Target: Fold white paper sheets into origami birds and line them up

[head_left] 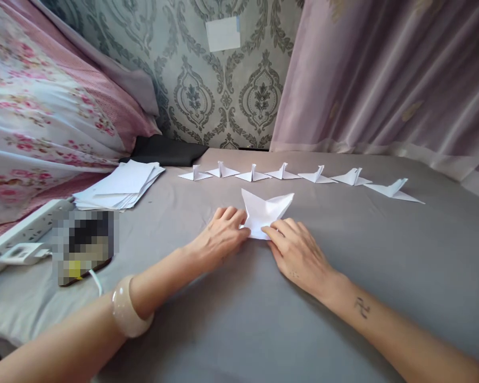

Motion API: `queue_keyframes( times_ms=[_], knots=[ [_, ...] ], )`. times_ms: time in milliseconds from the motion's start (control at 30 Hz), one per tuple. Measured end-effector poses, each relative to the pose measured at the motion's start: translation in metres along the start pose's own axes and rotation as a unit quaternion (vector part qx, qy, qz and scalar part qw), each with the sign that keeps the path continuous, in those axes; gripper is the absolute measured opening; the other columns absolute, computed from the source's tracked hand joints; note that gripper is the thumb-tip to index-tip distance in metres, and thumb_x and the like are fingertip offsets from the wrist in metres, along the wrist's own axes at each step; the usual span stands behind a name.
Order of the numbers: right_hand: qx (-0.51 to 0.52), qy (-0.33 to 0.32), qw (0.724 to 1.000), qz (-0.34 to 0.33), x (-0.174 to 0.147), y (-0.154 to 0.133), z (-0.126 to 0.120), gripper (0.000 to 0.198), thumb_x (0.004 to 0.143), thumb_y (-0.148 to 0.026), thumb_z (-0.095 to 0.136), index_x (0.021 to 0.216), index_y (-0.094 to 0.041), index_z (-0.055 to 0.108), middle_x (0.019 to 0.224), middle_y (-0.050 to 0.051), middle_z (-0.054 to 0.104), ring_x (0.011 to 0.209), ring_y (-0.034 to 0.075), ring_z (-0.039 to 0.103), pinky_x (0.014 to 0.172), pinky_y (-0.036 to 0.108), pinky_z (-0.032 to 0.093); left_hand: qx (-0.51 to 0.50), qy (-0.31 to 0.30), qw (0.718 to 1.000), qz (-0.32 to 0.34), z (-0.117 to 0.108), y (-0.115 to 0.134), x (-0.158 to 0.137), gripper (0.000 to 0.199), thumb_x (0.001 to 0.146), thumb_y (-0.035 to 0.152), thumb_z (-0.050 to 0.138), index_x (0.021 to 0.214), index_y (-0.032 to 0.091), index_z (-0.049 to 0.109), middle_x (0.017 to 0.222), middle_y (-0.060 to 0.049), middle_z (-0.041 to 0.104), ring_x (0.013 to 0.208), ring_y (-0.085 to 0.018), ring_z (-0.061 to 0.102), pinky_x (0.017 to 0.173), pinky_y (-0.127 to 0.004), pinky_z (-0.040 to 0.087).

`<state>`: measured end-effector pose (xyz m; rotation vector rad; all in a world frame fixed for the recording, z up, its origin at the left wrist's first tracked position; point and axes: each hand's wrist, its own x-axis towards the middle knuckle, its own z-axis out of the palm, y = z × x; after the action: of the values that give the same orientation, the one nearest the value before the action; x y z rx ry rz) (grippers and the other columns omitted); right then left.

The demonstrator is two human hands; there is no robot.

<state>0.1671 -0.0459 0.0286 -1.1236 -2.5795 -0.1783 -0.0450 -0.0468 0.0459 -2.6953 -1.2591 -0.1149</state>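
A partly folded white paper piece [265, 211] lies on the grey bedsheet [231, 319], its two pointed flaps spread upward. My left hand [219, 236] presses its left lower edge with the fingertips. My right hand [297, 252] pinches its lower right edge between thumb and forefinger. Beyond it a row of several finished white paper birds [299, 174] stands in a line across the sheet.
A stack of white paper sheets [120, 186] lies at the left. A white power strip [24, 231] and a phone [83, 244] with a cable sit at the near left. Floral bedding [43, 106], patterned wall [223, 90] and pink curtain [383, 74] close the back.
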Motion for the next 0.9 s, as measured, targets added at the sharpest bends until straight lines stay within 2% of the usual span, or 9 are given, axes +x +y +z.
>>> queue_keyframes(
  times_ms=[100,233,467,700,800,900],
  knots=[
    [-0.025,-0.037,0.998,-0.055,0.007,-0.003,0.001,0.025,0.087,-0.004,0.048,0.099,-0.018,0.065,0.086,0.005,0.059,0.083,0.019,0.049,0.078,0.032,0.034,-0.016,-0.004,0.999,-0.041,0.001,0.007,-0.021,0.027,0.096,0.032,0.041,0.109,0.021,0.061,0.103,-0.010,0.053,0.091,-0.025,0.044,0.078,-0.039,0.035],
    [-0.085,-0.056,0.990,-0.096,0.014,-0.012,-0.001,0.021,0.087,-0.005,0.050,0.093,-0.016,0.066,0.081,0.006,0.059,0.079,0.019,0.049,0.083,0.034,0.032,-0.031,-0.002,0.997,-0.072,0.003,0.012,-0.039,0.031,0.098,0.036,0.036,0.109,0.021,0.061,0.090,-0.008,0.053,0.083,-0.022,0.044,0.073,-0.037,0.034],
    [-0.112,-0.074,0.986,-0.102,0.024,-0.021,-0.006,0.018,0.086,-0.006,0.052,0.078,-0.016,0.065,0.077,0.005,0.059,0.075,0.018,0.049,0.084,0.034,0.031,-0.060,0.025,0.992,-0.106,0.012,0.011,-0.043,0.039,0.099,0.037,0.032,0.098,0.016,0.065,0.077,-0.007,0.056,0.074,-0.020,0.047,0.065,-0.034,0.034],
    [-0.010,-0.124,0.989,-0.077,0.044,-0.007,-0.013,0.030,0.093,-0.020,0.050,0.067,-0.018,0.064,0.070,0.001,0.056,0.073,0.014,0.049,0.075,0.030,0.032,-0.126,0.051,0.983,-0.127,0.018,0.007,-0.046,0.032,0.097,0.033,0.037,0.097,0.017,0.064,0.078,-0.007,0.058,0.076,-0.020,0.052,0.068,-0.033,0.043],
    [0.003,-0.136,0.987,-0.088,0.048,-0.003,-0.013,0.029,0.091,-0.014,0.049,0.067,-0.019,0.063,0.068,0.000,0.055,0.072,0.014,0.049,0.073,0.029,0.031,-0.208,0.086,0.954,-0.197,0.021,0.003,-0.043,0.023,0.093,0.030,0.043,0.103,0.018,0.060,0.080,-0.004,0.061,0.073,-0.017,0.056,0.066,-0.029,0.046],
    [-0.039,-0.133,0.985,-0.100,0.045,-0.009,-0.011,0.027,0.085,-0.004,0.049,0.065,-0.018,0.061,0.069,0.002,0.056,0.070,0.015,0.048,0.072,0.030,0.032,-0.300,0.075,0.918,-0.250,0.019,-0.002,-0.036,0.018,0.090,0.027,0.047,0.092,0.018,0.063,0.080,-0.003,0.062,0.069,-0.014,0.058,0.062,-0.026,0.046]
  ],
)
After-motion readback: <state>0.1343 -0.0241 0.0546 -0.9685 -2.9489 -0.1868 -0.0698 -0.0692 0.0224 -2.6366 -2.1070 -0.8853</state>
